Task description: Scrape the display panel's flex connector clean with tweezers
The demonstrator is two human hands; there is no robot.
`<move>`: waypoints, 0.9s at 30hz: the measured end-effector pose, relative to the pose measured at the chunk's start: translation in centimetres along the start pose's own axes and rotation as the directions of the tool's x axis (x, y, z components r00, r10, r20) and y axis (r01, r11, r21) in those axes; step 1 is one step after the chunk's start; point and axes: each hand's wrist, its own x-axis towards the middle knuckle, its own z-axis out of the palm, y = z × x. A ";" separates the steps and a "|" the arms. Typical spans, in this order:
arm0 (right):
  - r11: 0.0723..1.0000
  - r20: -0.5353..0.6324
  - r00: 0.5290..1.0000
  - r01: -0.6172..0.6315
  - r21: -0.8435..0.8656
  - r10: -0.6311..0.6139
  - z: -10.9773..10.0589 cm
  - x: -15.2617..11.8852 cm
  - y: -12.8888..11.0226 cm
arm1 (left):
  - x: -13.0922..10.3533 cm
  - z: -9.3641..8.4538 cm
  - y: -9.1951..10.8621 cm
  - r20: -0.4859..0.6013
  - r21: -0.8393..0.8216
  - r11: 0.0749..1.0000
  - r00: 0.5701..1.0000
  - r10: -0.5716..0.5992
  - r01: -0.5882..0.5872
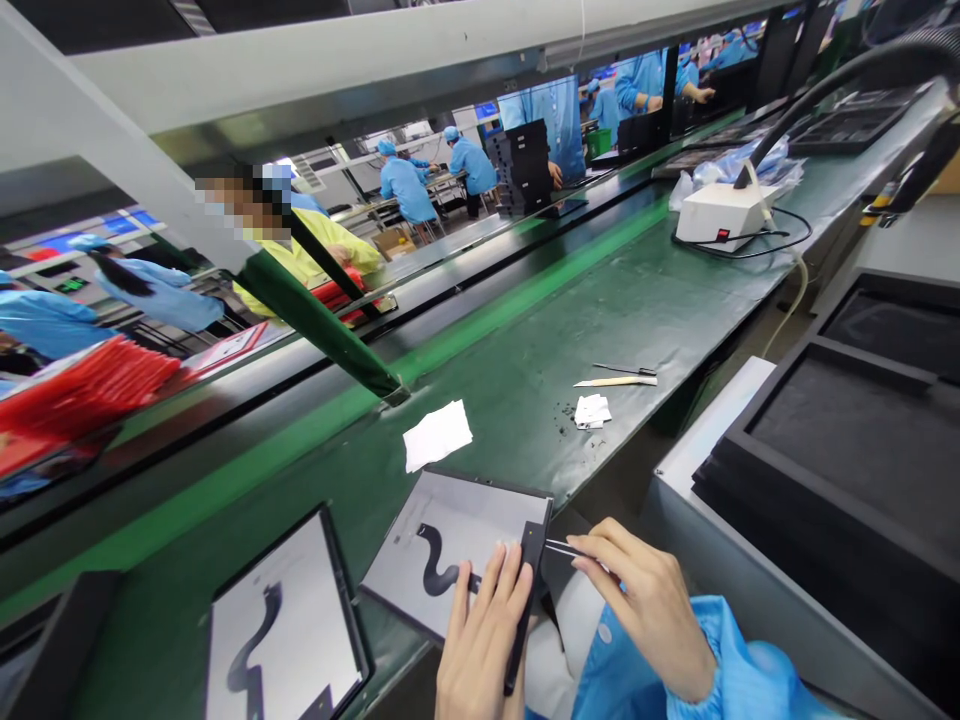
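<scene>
A display panel (480, 510) with a silvery back and a black curved ribbon cable (433, 560) juts over the front edge of the green bench. My left hand (482, 635) holds its near right corner, fingers lying over the black strip and the cable's end; the thumb is hidden. In my right hand (651, 605) is a pair of tweezers (561, 548), pinched between thumb and fingers, tips at the panel's right edge. Whether the tips grip anything is too small to tell. A second panel (300, 590) with a similar cable rests to the left.
White paper (439, 436) and a folded wipe (592, 411) with dark crumbs lie beyond the panel, near a pale thin stick (616, 381). Black trays (840, 470) stand at right. A white box (724, 215) with a hose sits farther along. A green post (322, 325) rises at left.
</scene>
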 end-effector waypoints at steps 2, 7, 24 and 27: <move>0.999 0.004 1.000 0.019 -0.034 -0.018 0.0 0.0 -0.1 | 0.0 0.0 0.1 -0.010 0.000 1.000 1.000 -0.001 0.001; 0.989 -0.035 0.994 0.102 -0.106 -0.107 -0.1 0.1 -0.2 | -0.1 0.1 0.0 -0.007 0.023 1.000 1.000 0.001 -0.001; 0.955 0.026 0.987 0.157 -0.251 -0.156 0.1 -0.1 0.2 | -1.4 1.1 -0.4 0.010 0.055 0.998 0.999 0.042 -0.042; 0.966 0.028 0.992 0.128 -0.223 -0.125 0.5 -0.5 0.4 | -1.4 0.9 -0.3 0.027 0.047 0.998 0.998 0.049 -0.050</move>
